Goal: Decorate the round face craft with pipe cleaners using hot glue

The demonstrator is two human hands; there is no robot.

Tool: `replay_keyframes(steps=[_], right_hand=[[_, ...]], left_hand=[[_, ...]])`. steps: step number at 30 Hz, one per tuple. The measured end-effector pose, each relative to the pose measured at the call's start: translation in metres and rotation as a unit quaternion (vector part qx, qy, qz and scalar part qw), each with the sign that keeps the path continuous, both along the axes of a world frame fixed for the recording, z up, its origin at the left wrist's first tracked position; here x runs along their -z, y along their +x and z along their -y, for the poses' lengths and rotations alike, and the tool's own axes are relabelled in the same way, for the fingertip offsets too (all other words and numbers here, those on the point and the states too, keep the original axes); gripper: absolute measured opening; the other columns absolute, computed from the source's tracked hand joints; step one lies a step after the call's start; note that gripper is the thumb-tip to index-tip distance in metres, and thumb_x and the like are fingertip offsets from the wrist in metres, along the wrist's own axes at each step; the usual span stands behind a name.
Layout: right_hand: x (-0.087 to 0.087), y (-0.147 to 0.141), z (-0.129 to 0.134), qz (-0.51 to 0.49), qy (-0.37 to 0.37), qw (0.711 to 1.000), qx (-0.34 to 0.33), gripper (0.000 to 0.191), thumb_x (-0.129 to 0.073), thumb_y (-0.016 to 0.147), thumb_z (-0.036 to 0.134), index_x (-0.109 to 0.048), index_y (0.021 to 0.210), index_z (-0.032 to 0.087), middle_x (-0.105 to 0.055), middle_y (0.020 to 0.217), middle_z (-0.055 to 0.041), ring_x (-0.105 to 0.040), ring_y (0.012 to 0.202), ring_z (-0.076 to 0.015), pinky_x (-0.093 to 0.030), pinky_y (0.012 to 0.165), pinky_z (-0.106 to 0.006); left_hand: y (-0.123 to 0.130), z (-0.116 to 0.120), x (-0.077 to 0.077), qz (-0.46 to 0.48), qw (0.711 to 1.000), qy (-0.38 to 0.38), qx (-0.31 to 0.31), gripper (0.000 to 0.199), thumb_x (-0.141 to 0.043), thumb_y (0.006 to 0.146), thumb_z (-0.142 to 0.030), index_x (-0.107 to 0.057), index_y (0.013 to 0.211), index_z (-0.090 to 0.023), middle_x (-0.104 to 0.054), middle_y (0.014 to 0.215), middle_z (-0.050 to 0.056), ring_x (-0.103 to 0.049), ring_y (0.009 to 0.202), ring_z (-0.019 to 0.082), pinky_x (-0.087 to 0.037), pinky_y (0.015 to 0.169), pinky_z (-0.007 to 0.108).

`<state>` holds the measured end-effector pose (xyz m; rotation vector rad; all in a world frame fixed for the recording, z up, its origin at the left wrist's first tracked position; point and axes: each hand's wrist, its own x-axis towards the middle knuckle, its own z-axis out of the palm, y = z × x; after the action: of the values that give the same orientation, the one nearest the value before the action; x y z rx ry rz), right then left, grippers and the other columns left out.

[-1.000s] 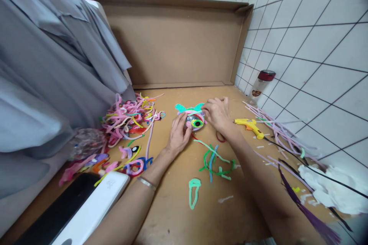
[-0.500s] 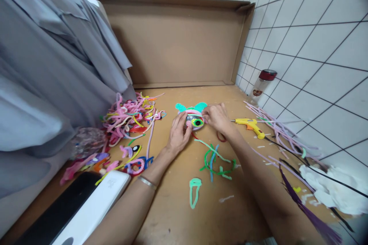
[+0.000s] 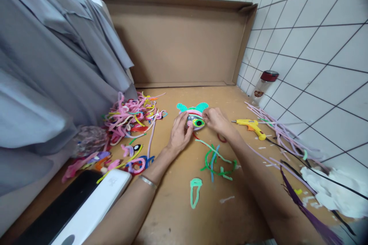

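A small craft figure (image 3: 198,123) with teal ear shapes, a pink band and a green-yellow eye lies at the middle of the table. My left hand (image 3: 180,132) grips its left side, fingers over the edge and thumb near the front. At the figure's upper right, my right hand (image 3: 216,120) is closed in a pinch; what its fingertips hold is too small to make out. Green and blue fuzzy stems (image 3: 213,160) lie below the figure, with a mint green loop (image 3: 195,193) nearer to me. A red curl (image 3: 221,138) sits under my right wrist.
A yellow glue gun (image 3: 251,125) and lilac stems (image 3: 276,130) lie at the right, near a lidded jar (image 3: 263,86) and white wadding (image 3: 333,191). A colourful stem pile (image 3: 126,116) and a white device (image 3: 94,208) are at the left. A cardboard wall (image 3: 178,42) stands behind.
The whole view has shifted slightly. My right hand's fingers have drawn in closer together at the figure's upper right; my left hand keeps its hold.
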<state>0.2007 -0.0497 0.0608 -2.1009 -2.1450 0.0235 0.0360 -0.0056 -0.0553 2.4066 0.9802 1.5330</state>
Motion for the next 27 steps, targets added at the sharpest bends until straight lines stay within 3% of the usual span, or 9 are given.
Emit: replay_keyframes(steps=[12, 18, 27], right_hand=[[0.024, 0.005, -0.011, -0.135, 0.081, 0.987, -0.019, 0.017, -0.054, 0.081, 0.018, -0.071, 0.085, 0.020, -0.073, 0.080, -0.0033, -0.064, 0.072, -0.0161, -0.036, 0.062, -0.023], [0.040, 0.013, -0.023, -0.239, 0.111, 0.964, -0.045, 0.013, -0.056, 0.077, 0.024, -0.068, 0.074, 0.020, -0.065, 0.063, 0.0010, -0.055, 0.057, -0.0127, -0.034, 0.056, -0.022], [0.054, 0.020, -0.032, -0.364, 0.126, 0.921, -0.057, 0.014, -0.056, 0.073, 0.029, -0.065, 0.071, 0.019, -0.062, 0.060, 0.0016, -0.052, 0.054, -0.0116, -0.039, 0.055, -0.021]], left_hand=[[0.001, -0.004, 0.006, 0.012, 1.000, 0.000, -0.006, 0.046, -0.049, 0.094, -0.032, -0.048, 0.136, -0.015, -0.056, 0.137, 0.018, -0.049, 0.132, 0.027, -0.044, 0.109, 0.049], [0.000, -0.006, 0.006, 0.008, 1.000, 0.007, -0.001, 0.053, -0.057, 0.089, -0.032, -0.046, 0.138, -0.015, -0.055, 0.137, 0.019, -0.050, 0.131, 0.028, -0.044, 0.109, 0.048], [0.001, -0.008, 0.007, 0.015, 1.000, 0.012, -0.002, 0.052, -0.056, 0.089, -0.030, -0.046, 0.138, -0.015, -0.055, 0.137, 0.018, -0.050, 0.131, 0.028, -0.045, 0.109, 0.049]])
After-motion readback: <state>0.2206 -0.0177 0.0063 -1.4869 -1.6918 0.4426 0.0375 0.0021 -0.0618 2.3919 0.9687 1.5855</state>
